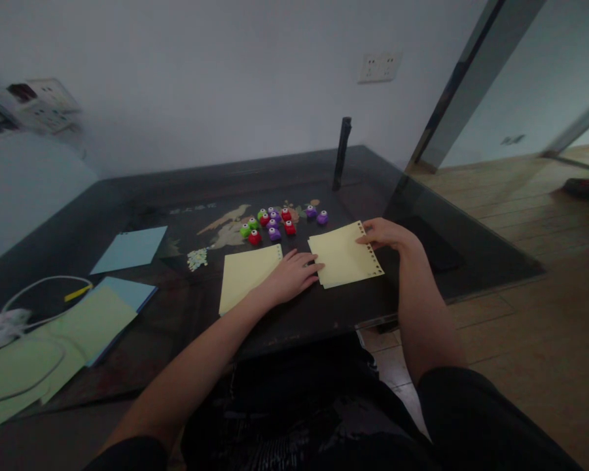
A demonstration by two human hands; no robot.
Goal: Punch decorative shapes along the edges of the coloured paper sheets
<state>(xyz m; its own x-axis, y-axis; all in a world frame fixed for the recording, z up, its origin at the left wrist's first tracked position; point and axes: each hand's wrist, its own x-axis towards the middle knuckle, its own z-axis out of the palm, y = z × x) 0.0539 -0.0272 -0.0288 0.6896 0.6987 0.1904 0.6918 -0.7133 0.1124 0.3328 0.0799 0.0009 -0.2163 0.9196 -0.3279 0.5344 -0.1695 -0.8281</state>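
Note:
My right hand (383, 234) grips the punched right edge of a pale yellow loose-leaf sheet (342, 256), thumb on top. More paper shows beneath its lower edge. My left hand (294, 273) lies flat with fingers stretched out, its fingertips at the left edge of that same sheet. Under and beside the left wrist is a second yellow sheet (248, 271), with holes at its upper right corner. Beyond the sheets sits a cluster of small red, green and purple toys with big eyes (273, 224). Two purple toys (317, 214) stand apart to the right.
On the dark table (186, 340), a small pile of pale bits (197, 259) lies left of the toys. Farther left are a blue sheet (132, 248), green paper (98, 320) and a white cable (44, 280). A black post (342, 154) rises at the back.

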